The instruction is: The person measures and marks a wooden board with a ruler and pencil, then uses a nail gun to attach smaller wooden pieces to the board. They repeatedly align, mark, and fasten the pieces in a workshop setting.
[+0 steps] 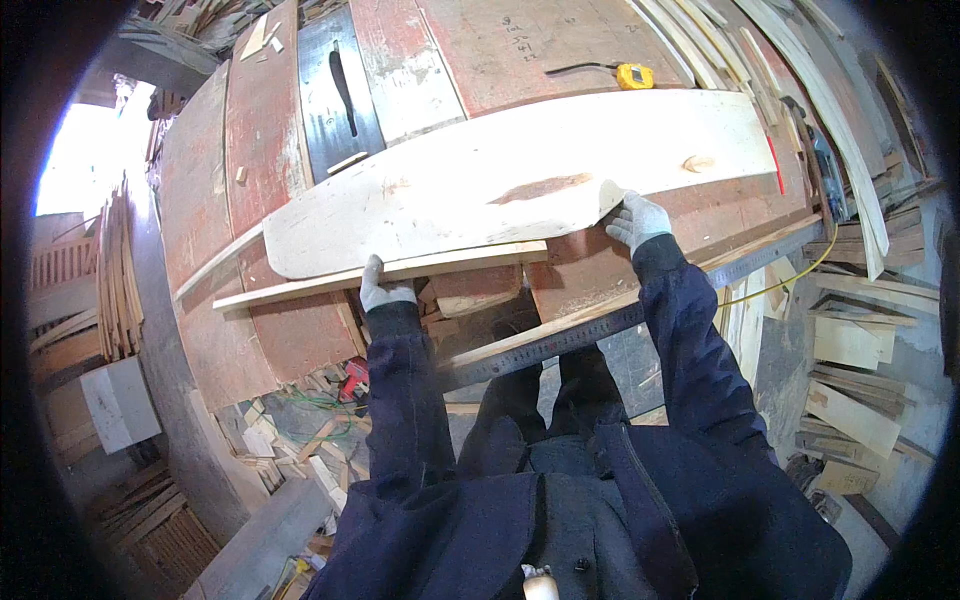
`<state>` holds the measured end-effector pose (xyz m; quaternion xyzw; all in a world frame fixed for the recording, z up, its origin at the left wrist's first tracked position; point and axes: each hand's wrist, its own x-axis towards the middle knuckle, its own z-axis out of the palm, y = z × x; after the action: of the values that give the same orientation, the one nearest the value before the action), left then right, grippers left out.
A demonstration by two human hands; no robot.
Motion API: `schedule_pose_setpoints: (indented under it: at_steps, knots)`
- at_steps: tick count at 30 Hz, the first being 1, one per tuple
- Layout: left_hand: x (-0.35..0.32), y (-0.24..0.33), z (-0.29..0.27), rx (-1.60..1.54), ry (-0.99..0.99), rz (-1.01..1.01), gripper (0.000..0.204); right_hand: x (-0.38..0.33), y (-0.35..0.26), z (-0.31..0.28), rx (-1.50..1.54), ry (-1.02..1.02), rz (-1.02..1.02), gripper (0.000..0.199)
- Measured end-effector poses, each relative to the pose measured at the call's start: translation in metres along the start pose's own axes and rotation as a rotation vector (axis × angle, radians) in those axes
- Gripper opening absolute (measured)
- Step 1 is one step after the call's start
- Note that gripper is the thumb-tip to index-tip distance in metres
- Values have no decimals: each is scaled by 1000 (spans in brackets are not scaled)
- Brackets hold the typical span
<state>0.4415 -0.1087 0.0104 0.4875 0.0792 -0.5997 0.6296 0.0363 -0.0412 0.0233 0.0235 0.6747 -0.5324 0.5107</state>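
Note:
A long pale wooden board (pixel 450 180) with a rounded left end and a cut-in near edge lies across the worn reddish worktable (pixel 195 180). Against its near left edge runs a narrow wooden strip (pixel 290 287). My left hand (pixel 388 290), in a light glove, is closed on this strip, thumb on top by the board's edge; its other fingers are hidden below. At the notch in the board's near edge, my gloved right hand (pixel 638 220) grips the board, with part of the fingers out of sight.
A yellow tape measure (pixel 635 76) lies beyond the board. Left of it is a dark metal plate (pixel 340 90) with a long slot. A steel ruler (pixel 600 320) edges the table's near side. Wood offcuts (pixel 265 440) litter the floor; long strips (pixel 690 35) lie at far right.

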Motion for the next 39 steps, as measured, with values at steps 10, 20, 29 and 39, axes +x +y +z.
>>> schedule_pose_setpoints:
  at_steps: [10, 20, 29, 39]
  knots:
    - [-11, 3, -27, -41, -25, -72, 31, -77, 50, -1, -254, -190, -176, 29]
    - [7, -5, -32, -39, -19, 9, 30, -120, 89, 45, -299, -344, -196, 36]
    - [-8, -9, -11, -117, -11, -57, 60, -120, 90, 55, -167, -279, -101, 38]
    - [-2, -14, -16, -168, 8, -49, 63, -119, 88, 56, -285, -282, -151, 42]
